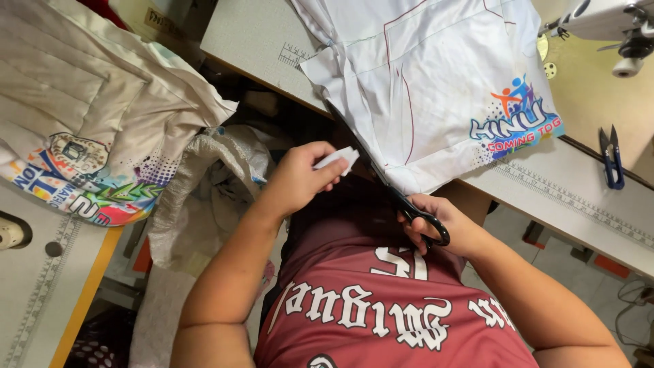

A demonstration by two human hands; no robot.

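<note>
Head view: black-handled scissors [409,204] are gripped in the right hand [443,228] against the edge of white printed fabric [436,88] draped off the tabletop [252,41], while a white scrap [337,158] is pinched clear by the left hand [300,177].

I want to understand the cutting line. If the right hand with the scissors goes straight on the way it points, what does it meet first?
The right hand points its black scissors up-left along the white fabric edge. It would probably meet that fabric first, beside the left hand; depth is unclear.
</note>
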